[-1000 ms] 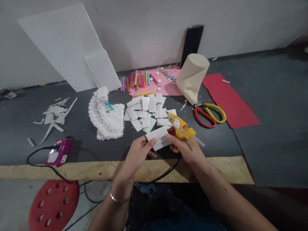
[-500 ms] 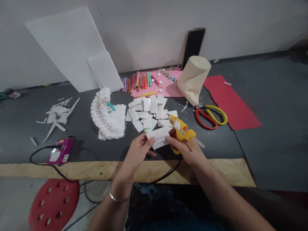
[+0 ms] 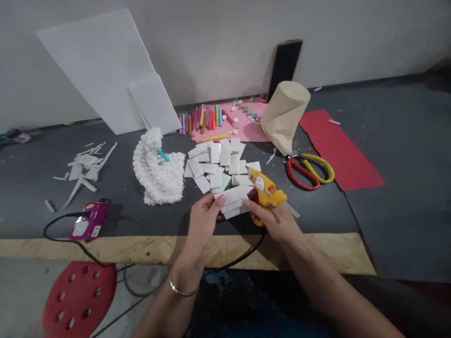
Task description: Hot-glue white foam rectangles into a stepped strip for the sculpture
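Observation:
Between my two hands is a small stack of overlapping white foam strips [image 3: 235,197]. My left hand [image 3: 205,217] pinches its left end, thumb on top and fingers underneath. The thumb of my right hand [image 3: 273,217] presses the right end, and that same hand also grips a yellow hot glue gun [image 3: 268,190], nozzle pointing up and to the left. A clear glue stick [image 3: 293,211] pokes out of its back. Just beyond the hands lies a pile of cut white foam pieces [image 3: 214,164].
Left of the pile stands a curved white textured model [image 3: 155,173]. Scissors [image 3: 308,173] lie at right by a beige cone [image 3: 287,108] and red sheet [image 3: 341,155]. Crayons [image 3: 204,118] are behind, foam scraps [image 3: 84,166] left, a purple power socket [image 3: 90,220] near the front edge.
My left hand has shifted slightly, with its fingers now tucked further under the strips and its wrist a little to the right. My right hand and the glue gun stay nearly still.

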Available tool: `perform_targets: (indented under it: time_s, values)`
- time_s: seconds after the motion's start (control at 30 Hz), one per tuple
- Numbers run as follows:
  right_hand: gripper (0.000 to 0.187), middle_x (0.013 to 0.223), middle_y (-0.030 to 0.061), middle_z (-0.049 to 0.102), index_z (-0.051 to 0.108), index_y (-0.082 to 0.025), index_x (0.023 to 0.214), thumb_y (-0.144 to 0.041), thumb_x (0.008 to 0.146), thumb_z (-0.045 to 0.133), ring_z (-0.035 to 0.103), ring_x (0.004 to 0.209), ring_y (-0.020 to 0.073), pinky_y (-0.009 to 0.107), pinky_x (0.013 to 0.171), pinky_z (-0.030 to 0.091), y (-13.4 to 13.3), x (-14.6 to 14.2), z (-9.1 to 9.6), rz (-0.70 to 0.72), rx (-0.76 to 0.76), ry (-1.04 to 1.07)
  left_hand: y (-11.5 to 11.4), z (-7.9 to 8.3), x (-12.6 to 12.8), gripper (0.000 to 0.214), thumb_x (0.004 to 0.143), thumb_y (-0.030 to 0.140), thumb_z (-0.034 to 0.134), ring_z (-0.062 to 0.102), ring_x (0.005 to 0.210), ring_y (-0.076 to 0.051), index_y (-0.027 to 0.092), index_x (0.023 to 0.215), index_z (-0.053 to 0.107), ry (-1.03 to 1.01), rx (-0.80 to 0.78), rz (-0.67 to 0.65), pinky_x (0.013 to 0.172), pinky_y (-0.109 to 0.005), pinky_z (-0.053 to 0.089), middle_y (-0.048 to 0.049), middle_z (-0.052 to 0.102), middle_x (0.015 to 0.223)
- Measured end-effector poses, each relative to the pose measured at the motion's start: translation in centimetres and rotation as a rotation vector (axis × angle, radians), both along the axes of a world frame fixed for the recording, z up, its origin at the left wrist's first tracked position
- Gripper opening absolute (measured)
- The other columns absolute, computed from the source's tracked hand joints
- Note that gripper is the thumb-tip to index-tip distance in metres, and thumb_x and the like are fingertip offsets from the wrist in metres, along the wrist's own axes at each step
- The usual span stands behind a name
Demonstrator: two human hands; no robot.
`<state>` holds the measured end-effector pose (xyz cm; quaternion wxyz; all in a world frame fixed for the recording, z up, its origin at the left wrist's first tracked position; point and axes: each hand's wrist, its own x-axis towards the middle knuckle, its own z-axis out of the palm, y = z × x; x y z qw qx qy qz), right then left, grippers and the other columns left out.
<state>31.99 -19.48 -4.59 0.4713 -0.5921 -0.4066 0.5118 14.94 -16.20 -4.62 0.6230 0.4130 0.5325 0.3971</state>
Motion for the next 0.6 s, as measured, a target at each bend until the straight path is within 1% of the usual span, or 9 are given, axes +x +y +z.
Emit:
perform_targets:
  time_s: [0.2, 0.33, 0.43, 0.53, 0.6]
  values:
    - [0.027, 0.068, -0.0032, 0.058, 0.058, -0.021, 0.088, -0.043, 0.077, 0.069, 0.055, 0.056, 0.0132, 0.029, 0.053, 0.045, 0.0, 0.0, -0.2, -0.02, -0.003, 0.016, -0.2, -0.2, 0.4, 0.037, 0.077, 0.05, 0.073, 0.061, 0.059, -0.012, 0.015, 0.09, 0.075, -0.012, -0.004, 0.046, 0.056, -0.022, 0.05, -0.0023, 0.072, 0.072]
    - [0.03, 0.076, -0.0008, 0.062, 0.059, -0.021, 0.091, -0.043, 0.076, 0.072, 0.059, 0.059, 0.0135, 0.03, 0.054, 0.048, 0.0, 0.0, -0.7, -0.04, -0.001, 0.07, -0.2, 0.0, 0.5, 0.035, 0.077, 0.049, 0.073, 0.063, 0.06, -0.013, 0.015, 0.088, 0.073, -0.024, -0.02, 0.059, 0.057, -0.022, 0.051, -0.003, 0.073, 0.074]
    - [0.03, 0.079, -0.0005, 0.063, 0.058, -0.021, 0.09, -0.043, 0.076, 0.073, 0.06, 0.058, 0.0135, 0.03, 0.054, 0.049, 0.0, -0.1, -1.0, -0.049, 0.003, 0.11, -0.1, 0.4, 0.4, 0.037, 0.079, 0.049, 0.071, 0.067, 0.069, -0.016, 0.016, 0.096, 0.073, -0.064, -0.048, 0.003, 0.062, -0.025, 0.054, -0.0052, 0.075, 0.082]
    - [0.026, 0.073, -0.0007, 0.062, 0.057, -0.022, 0.088, -0.042, 0.079, 0.071, 0.059, 0.056, 0.0144, 0.03, 0.049, 0.047, 0.0, -0.1, -1.1, -0.039, 0.0, 0.081, -0.1, 0.8, 0.0, 0.047, 0.082, 0.055, 0.066, 0.069, 0.078, -0.019, 0.016, 0.107, 0.071, -0.09, -0.072, -0.084, 0.066, -0.028, 0.057, -0.0088, 0.075, 0.092]
    - [0.025, 0.069, -0.001, 0.061, 0.057, -0.022, 0.087, -0.043, 0.08, 0.07, 0.059, 0.054, 0.0148, 0.03, 0.048, 0.046, 0.1, 0.0, -0.9, -0.036, 0.015, 0.064, -0.1, 0.9, -0.3, 0.051, 0.08, 0.057, 0.067, 0.068, 0.076, -0.018, 0.015, 0.108, 0.07, -0.065, -0.092, -0.127, 0.063, -0.028, 0.058, -0.0093, 0.074, 0.091]
